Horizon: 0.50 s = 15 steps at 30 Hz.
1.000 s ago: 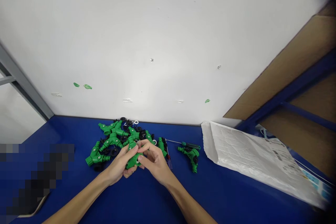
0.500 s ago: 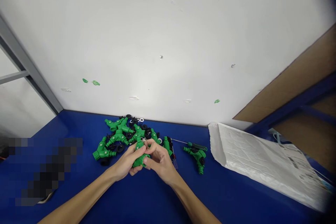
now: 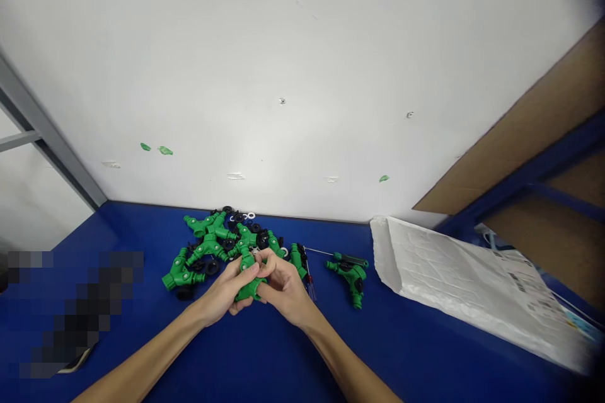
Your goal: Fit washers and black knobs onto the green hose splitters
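Note:
A green plastic Y hose connector is held between my two hands, just above the blue table. My left hand is closed round its left side, with the thumb lying across the front. My right hand grips it from the right, the thumb at its lower opening and the index finger bent near its middle. Fingers cover much of the piece, so I cannot tell whether a small part is pinched there. Behind my hands lies a pile of similar green connectors with black rings and white washers among them.
Right of my hands lie a screwdriver with a dark green handle, a green connector with a black part and a clear-handled screwdriver. A white plastic mailer lies further right. A white wall rises behind the blue table.
The view has shifted slightly, moving the scene a little left. My right thumb has moved to the connector's lower opening. Both hands still hold the connector.

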Each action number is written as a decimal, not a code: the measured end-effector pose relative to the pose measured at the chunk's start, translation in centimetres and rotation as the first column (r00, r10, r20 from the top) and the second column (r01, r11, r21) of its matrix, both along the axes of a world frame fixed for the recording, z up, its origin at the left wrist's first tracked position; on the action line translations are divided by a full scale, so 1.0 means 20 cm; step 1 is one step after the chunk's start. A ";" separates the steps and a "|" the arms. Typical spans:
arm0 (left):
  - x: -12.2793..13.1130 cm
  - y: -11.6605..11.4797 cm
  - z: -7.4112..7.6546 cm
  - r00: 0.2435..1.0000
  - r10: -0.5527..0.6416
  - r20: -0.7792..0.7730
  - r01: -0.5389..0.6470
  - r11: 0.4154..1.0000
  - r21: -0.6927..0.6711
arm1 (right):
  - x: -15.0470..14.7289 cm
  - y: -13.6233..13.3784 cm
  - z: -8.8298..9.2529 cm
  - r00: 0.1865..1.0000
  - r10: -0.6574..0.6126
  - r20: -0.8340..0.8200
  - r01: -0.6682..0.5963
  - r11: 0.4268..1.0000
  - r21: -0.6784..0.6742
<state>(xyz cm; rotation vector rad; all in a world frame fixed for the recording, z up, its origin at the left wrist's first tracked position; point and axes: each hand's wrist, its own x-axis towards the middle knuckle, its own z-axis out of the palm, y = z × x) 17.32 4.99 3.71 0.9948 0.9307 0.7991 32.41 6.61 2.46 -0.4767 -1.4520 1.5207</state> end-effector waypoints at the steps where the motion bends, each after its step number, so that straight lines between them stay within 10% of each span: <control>1: 0.00 0.00 0.00 1.000 0.001 -0.012 -0.001 1.000 0.001 | 0.00 0.00 0.00 1.000 -0.017 0.006 0.016 1.000 0.009; 15: -0.02 0.01 0.02 0.998 -0.015 -0.067 0.011 0.998 -0.065 | 0.07 0.03 0.08 0.979 0.104 0.177 -0.115 0.992 0.053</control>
